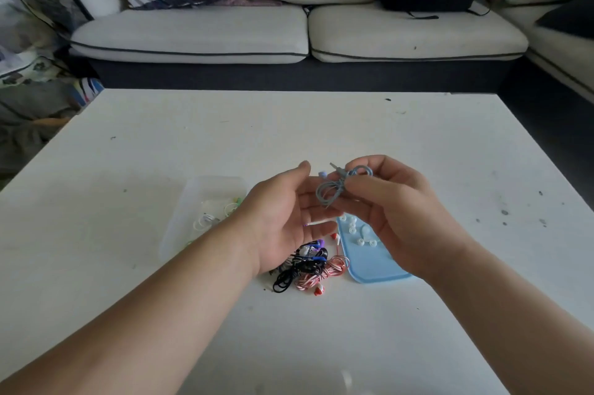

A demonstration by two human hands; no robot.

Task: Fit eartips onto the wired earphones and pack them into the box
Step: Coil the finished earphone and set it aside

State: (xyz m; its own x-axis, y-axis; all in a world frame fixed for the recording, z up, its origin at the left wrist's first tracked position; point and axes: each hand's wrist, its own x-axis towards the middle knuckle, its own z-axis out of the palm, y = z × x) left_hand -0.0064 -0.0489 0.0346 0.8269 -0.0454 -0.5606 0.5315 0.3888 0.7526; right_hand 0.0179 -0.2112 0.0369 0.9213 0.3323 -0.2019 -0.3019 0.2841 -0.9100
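I see the right hand (392, 211) pinching the coiled grey earphones (334, 189) in curled fingers, raised above the worktop (450, 169). The left hand (286, 218) is spread open and relaxed just beside the coil. The clear box (205, 189) sits to the left, and eartips (352, 227) lie on the blue tray (373, 266).

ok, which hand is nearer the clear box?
Left. The left hand hovers just right of the clear box; the right hand is farther right, above the blue tray, pinching the grey earphones.
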